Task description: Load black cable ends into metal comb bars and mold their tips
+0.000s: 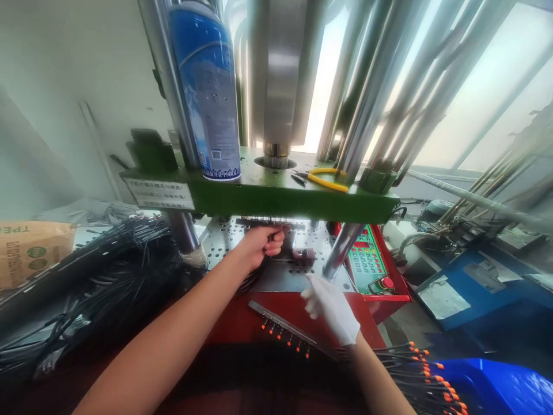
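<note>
My left hand [264,246], bare, reaches under the green press plate with its fingers closed at a dark metal mould [285,245]. Black cables [250,281] come out below that hand and seem to run through its grip; the fingers hide part of them. My right hand [332,310], in a white glove, hovers by the front edge of the press bed. Its fingers are loosely bent and apart, with nothing seen in them. Left of it, a metal bar [280,323] holding a row of orange-tipped cable ends [288,343] lies on the red surface [363,311].
On the green plate [268,199] stand a blue spray can [207,92] and yellow-handled cutters [328,177]. Steel columns [343,253] flank the perforated bed. A control panel [367,256] sits right. Black cables [129,288] heap at left; orange-tipped cables [432,374] lie near a blue bin [496,386].
</note>
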Demonstrator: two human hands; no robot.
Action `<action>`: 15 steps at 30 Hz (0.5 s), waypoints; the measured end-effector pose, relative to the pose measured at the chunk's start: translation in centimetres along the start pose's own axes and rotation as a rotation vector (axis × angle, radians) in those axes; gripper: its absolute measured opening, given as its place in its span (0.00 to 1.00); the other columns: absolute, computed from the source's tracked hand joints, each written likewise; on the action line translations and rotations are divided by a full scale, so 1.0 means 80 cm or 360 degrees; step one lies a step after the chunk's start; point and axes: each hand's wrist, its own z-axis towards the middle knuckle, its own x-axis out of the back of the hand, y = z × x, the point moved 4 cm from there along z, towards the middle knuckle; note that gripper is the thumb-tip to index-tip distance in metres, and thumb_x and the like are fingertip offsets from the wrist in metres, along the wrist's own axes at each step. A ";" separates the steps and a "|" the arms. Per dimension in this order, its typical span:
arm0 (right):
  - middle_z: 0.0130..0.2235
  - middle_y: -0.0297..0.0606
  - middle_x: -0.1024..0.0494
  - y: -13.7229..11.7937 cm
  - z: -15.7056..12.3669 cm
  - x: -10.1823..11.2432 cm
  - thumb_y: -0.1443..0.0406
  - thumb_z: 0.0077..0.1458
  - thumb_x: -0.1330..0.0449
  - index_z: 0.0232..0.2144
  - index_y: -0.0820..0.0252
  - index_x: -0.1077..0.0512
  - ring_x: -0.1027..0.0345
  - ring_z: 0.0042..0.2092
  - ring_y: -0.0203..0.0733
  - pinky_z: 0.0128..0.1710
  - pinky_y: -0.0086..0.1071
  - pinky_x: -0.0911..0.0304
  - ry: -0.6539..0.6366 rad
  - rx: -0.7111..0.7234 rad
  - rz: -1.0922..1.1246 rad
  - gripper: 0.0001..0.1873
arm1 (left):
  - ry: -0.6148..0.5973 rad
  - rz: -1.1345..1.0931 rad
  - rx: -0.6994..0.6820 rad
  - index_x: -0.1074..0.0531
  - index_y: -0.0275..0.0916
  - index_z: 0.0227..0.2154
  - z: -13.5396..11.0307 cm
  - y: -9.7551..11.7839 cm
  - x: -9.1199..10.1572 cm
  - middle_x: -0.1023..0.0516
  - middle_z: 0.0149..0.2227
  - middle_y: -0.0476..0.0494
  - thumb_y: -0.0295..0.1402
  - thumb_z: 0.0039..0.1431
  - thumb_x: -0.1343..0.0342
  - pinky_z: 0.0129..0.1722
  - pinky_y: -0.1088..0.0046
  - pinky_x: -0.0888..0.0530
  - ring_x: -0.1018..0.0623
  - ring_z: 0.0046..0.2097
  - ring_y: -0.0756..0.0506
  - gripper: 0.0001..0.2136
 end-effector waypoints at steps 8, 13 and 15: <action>0.18 0.38 0.28 -0.003 -0.030 -0.017 0.39 0.56 0.55 0.39 0.66 0.29 0.41 0.13 0.34 0.09 0.24 0.52 -0.0483 -0.0352 0.0672 0.36 | -0.0217 0.0485 0.0447 0.29 0.31 0.42 -0.136 -0.042 -0.063 0.39 0.19 0.55 0.36 0.63 0.50 0.14 0.81 0.53 0.50 0.16 0.58 0.13; 0.13 0.29 0.34 -0.013 -0.055 -0.003 0.52 0.52 0.42 0.35 0.64 0.28 0.49 0.12 0.29 0.10 0.22 0.57 -0.0034 0.0006 0.0669 0.20 | -0.0382 0.0886 0.0503 0.34 0.35 0.51 -0.205 -0.095 -0.081 0.35 0.20 0.54 0.43 0.62 0.49 0.18 0.81 0.44 0.41 0.19 0.56 0.20; 0.14 0.28 0.35 -0.024 -0.066 0.010 0.54 0.52 0.42 0.33 0.64 0.27 0.50 0.13 0.28 0.11 0.22 0.57 0.0111 0.0244 0.0727 0.17 | -0.0495 0.0867 0.0574 0.34 0.36 0.53 -0.224 -0.125 -0.078 0.29 0.24 0.49 0.48 0.58 0.45 0.20 0.80 0.40 0.36 0.21 0.55 0.25</action>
